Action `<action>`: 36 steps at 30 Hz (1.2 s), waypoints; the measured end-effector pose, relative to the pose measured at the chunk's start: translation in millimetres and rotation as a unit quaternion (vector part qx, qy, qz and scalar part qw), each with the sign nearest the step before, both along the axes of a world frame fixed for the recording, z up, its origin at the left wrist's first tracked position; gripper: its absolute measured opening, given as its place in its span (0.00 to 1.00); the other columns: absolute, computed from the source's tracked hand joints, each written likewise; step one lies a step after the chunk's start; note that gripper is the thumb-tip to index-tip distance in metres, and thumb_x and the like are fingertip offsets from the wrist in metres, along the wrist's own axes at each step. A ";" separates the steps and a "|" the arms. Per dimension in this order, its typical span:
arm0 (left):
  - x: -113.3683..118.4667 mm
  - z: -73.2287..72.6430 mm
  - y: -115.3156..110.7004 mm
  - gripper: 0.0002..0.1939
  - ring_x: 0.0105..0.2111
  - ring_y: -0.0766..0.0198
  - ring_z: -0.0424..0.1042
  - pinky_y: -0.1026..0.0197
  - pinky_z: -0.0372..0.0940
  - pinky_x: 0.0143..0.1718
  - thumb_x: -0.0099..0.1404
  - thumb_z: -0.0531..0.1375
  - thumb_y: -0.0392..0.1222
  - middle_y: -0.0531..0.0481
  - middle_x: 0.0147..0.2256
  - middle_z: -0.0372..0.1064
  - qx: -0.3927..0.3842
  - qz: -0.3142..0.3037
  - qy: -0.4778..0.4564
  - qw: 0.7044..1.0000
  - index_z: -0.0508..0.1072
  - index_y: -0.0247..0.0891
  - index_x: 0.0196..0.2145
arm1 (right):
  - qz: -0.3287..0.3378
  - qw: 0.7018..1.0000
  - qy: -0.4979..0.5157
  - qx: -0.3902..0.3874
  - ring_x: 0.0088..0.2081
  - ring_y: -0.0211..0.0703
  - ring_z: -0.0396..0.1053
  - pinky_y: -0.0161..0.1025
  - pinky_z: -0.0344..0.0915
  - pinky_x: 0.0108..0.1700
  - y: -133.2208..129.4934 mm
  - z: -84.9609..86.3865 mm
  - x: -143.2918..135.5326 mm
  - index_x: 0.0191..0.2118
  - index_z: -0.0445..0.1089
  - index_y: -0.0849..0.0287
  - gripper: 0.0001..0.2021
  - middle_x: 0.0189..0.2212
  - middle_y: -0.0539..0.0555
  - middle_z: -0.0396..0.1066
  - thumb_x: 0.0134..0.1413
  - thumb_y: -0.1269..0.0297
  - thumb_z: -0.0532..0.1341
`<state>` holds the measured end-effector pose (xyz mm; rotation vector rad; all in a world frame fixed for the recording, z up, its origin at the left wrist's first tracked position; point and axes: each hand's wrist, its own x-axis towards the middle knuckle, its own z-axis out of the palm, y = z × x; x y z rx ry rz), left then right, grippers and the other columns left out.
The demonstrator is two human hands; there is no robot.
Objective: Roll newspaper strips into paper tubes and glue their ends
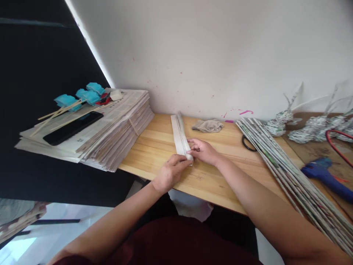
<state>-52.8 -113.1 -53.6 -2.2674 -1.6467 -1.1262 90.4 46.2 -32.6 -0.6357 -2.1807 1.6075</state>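
Note:
A narrow strip of newspaper (178, 134) lies lengthwise on the wooden table (154, 147), folded or partly rolled along its right side. My left hand (171, 170) pinches the strip's near end between thumb and fingers. Just to the right, my right hand (203, 150) grips the strip's right edge a little farther up, fingers curled around it. Both hands rest low over the tabletop, close together. The fingertips partly cover the near end of the paper.
At left stands a thick newspaper stack (132, 121) bearing a phone (74, 128), sticks and blue paper pieces (89, 96). A crumpled cloth (208, 125) lies near the wall. Rolled paper tubes (289, 176), black-handled scissors (248, 144) and a blue glue gun (328, 176) are at right.

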 end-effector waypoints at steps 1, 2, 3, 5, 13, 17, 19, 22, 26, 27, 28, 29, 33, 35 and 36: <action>-1.2 0.0 0.3 0.18 0.46 0.62 0.73 0.58 0.71 0.49 0.70 0.52 0.31 0.46 0.44 0.72 0.005 0.004 -0.001 1.000 0.74 0.45 0.51 | -0.014 1.000 -0.002 -0.003 0.28 0.39 0.72 0.35 0.68 0.31 0.0 -0.3 -0.6 0.59 0.62 0.62 0.28 0.28 0.49 0.75 0.54 0.63 0.65; -2.5 0.0 0.4 0.18 0.45 0.62 0.73 0.57 0.71 0.49 0.70 0.52 0.31 0.46 0.44 0.72 0.009 0.009 -0.006 1.000 0.74 0.45 0.52 | -0.030 0.999 -0.006 -0.014 0.26 0.39 0.71 0.34 0.66 0.28 0.0 -0.2 -1.2 0.61 0.60 0.62 0.29 0.25 0.47 0.73 0.54 0.65 0.64; -3.7 0.2 0.2 0.19 0.46 0.62 0.73 0.57 0.71 0.50 0.70 0.53 0.31 0.46 0.45 0.72 0.012 0.016 -0.014 1.000 0.73 0.45 0.52 | -0.045 0.998 -0.008 -0.031 0.23 0.39 0.69 0.34 0.64 0.24 0.0 0.2 -1.7 0.62 0.57 0.62 0.31 0.23 0.45 0.71 0.54 0.65 0.64; -4.9 1.1 -0.6 0.21 0.48 0.62 0.72 0.56 0.70 0.52 0.69 0.52 0.29 0.46 0.47 0.71 0.014 0.024 -0.045 0.999 0.73 0.45 0.54 | -0.066 0.996 -0.007 -0.063 0.21 0.38 0.66 0.32 0.60 0.19 0.2 1.2 -2.6 0.64 0.54 0.62 0.33 0.21 0.44 0.68 0.54 0.65 0.63; -5.2 2.1 11.3 0.28 0.58 0.53 0.67 0.50 0.72 0.51 0.63 0.57 0.34 0.40 0.63 0.55 -0.080 0.037 -0.497 0.863 0.60 0.45 0.60 | -0.056 0.994 0.005 -0.096 0.19 0.31 0.63 0.30 0.62 0.19 0.6 0.6 -4.0 0.50 0.69 0.58 0.14 0.27 0.48 0.73 0.57 0.69 0.62; -8.4 10.7 21.0 0.29 0.52 0.56 0.72 0.52 0.71 0.52 0.59 0.61 0.33 0.37 0.58 0.63 -0.152 0.048 -0.672 0.724 0.61 0.38 0.58 | -0.064 0.994 -0.002 -0.092 0.22 0.32 0.67 0.30 0.65 0.20 -1.7 3.0 -4.9 0.48 0.70 0.59 0.12 0.32 0.51 0.76 0.59 0.73 0.59; -8.7 18.3 24.1 0.26 0.47 0.60 0.75 0.59 0.73 0.45 0.58 0.62 0.31 0.37 0.54 0.68 -0.195 0.052 -0.710 0.675 0.66 0.34 0.54 | -0.070 0.993 -0.001 -0.090 0.22 0.33 0.68 0.29 0.66 0.19 -2.4 3.9 -5.2 0.48 0.70 0.59 0.12 0.30 0.50 0.76 0.60 0.73 0.58; -9.5 26.1 29.1 0.22 0.39 0.62 0.76 0.68 0.69 0.29 0.57 0.63 0.32 0.39 0.46 0.74 -0.248 0.051 -0.693 0.675 0.72 0.32 0.50 | -0.080 0.994 -0.010 -0.080 0.18 0.32 0.66 0.30 0.65 0.18 -2.2 4.5 -4.9 0.50 0.68 0.59 0.13 0.24 0.47 0.72 0.60 0.74 0.58; -12.3 23.9 41.8 0.29 0.35 0.63 0.75 0.69 0.65 0.24 0.54 0.67 0.35 0.45 0.41 0.76 -0.204 0.065 -0.606 0.766 0.70 0.38 0.54 | -0.053 0.996 -0.021 -0.063 0.17 0.31 0.64 0.29 0.64 0.18 -1.9 5.0 -3.7 0.54 0.66 0.60 0.16 0.20 0.44 0.69 0.60 0.74 0.58; -12.7 21.9 46.2 0.29 0.34 0.63 0.75 0.68 0.65 0.24 0.53 0.67 0.36 0.45 0.41 0.75 -0.200 0.069 -0.583 0.784 0.70 0.38 0.53 | -0.045 0.997 -0.021 -0.060 0.17 0.31 0.64 0.29 0.64 0.18 -2.1 5.0 -3.5 0.54 0.66 0.60 0.16 0.20 0.44 0.69 0.60 0.73 0.59; -12.9 19.8 50.9 0.28 0.32 0.64 0.74 0.67 0.65 0.24 0.51 0.68 0.36 0.45 0.40 0.75 -0.202 0.073 -0.564 0.797 0.70 0.38 0.51 | -0.039 0.997 -0.022 -0.056 0.17 0.31 0.64 0.29 0.65 0.19 -2.3 5.0 -3.5 0.53 0.66 0.60 0.15 0.21 0.45 0.70 0.60 0.72 0.60; -12.9 17.8 55.7 0.28 0.29 0.64 0.73 0.67 0.65 0.24 0.50 0.69 0.35 0.46 0.39 0.75 -0.206 0.081 -0.552 0.804 0.70 0.37 0.49 | -0.038 0.998 -0.024 -0.053 0.18 0.31 0.65 0.28 0.65 0.19 -2.6 4.7 -3.7 0.51 0.67 0.60 0.13 0.22 0.46 0.71 0.60 0.71 0.60; -14.2 12.7 72.0 0.28 0.24 0.66 0.71 0.65 0.65 0.24 0.48 0.68 0.33 0.49 0.33 0.74 -0.201 0.110 -0.546 0.806 0.68 0.37 0.48 | -0.080 0.995 -0.014 -0.062 0.19 0.32 0.66 0.29 0.65 0.18 -2.7 1.8 -5.6 0.40 0.66 0.59 0.06 0.24 0.48 0.73 0.58 0.68 0.62; -16.9 12.8 76.7 0.27 0.26 0.64 0.72 0.63 0.67 0.27 0.48 0.68 0.32 0.50 0.31 0.74 -0.202 0.118 -0.531 0.815 0.69 0.38 0.47 | -0.109 0.991 0.014 -0.071 0.19 0.33 0.67 0.29 0.64 0.17 -2.3 0.1 -6.2 0.36 0.63 0.57 0.07 0.23 0.47 0.71 0.58 0.65 0.63; -18.6 13.5 78.2 0.27 0.27 0.63 0.73 0.62 0.68 0.28 0.48 0.68 0.32 0.50 0.31 0.74 -0.203 0.124 -0.520 0.820 0.69 0.38 0.46 | -0.114 0.990 0.027 -0.073 0.20 0.34 0.68 0.29 0.64 0.17 -2.2 -0.4 -6.2 0.35 0.63 0.57 0.08 0.23 0.47 0.71 0.58 0.62 0.63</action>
